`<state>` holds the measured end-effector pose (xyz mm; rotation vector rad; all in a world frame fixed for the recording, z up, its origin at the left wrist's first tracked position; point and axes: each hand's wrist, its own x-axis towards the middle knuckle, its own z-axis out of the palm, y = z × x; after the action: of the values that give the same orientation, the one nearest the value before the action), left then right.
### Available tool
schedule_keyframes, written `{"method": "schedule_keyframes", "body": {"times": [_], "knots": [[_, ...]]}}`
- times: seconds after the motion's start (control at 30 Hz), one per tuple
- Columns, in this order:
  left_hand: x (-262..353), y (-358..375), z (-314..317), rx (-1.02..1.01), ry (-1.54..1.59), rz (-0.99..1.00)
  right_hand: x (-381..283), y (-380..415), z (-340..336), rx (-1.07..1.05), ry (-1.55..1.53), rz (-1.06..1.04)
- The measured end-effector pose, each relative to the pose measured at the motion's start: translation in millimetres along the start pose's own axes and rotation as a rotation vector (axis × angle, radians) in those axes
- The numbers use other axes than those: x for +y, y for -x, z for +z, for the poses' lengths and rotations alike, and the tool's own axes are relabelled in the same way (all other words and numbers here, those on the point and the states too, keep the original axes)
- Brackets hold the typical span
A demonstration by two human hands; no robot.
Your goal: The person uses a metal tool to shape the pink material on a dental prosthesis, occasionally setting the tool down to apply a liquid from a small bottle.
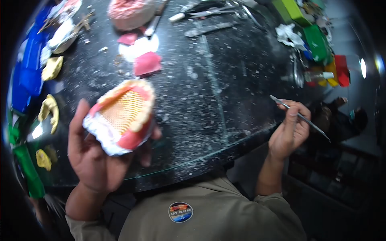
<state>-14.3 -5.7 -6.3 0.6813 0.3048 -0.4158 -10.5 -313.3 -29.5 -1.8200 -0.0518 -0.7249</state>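
Note:
In my left hand (96, 164), palm up, I hold a denture (138, 120) with pink wax gum, a row of pale teeth and a yellowish ridged mesh across its palate. White plaster (97, 127) shows along its near left edge. The thumb stands up on the left, and other fingers curl around the right side. My right hand (290, 130), near the table's front right edge, pinches a thin metal wax carver (302, 117). Its tip points up and left, well apart from the denture.
Pink wax pieces (147, 63) lie beyond the denture, near a pink-and-white model (130, 14). Metal tools (213, 29) lie at the back. Yellowish plaster pieces (49, 112) and blue bins (32, 60) line the left. A green bin (317, 44) stands right. White crumbs scatter the dark tabletop (181, 108).

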Motion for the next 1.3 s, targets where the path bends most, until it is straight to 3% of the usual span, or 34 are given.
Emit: {"method": "schedule_keyframes", "body": {"times": [0.03, 0.07, 0.1, 1.3], "knots": [[-1.7, -1.2, -1.6, -0.025, -0.016, -0.011, 5.6, 4.7, -10.2, 0.008, 0.027, 0.014], [-2.8, 0.9, 6.7, 0.087, -0.151, 0.035, 9.3, 9.8, -16.7, 0.035, 0.050, 0.049], [-1.2, -1.7, 7.9, 0.019, 0.023, -0.032, 12.2, 14.6, -20.2, 0.062, 0.065, 0.086], [-5.9, -2.8, 14.2, 0.011, -0.041, -0.037, 17.6, 19.8, -21.8, 0.106, 0.142, 0.076]]}}
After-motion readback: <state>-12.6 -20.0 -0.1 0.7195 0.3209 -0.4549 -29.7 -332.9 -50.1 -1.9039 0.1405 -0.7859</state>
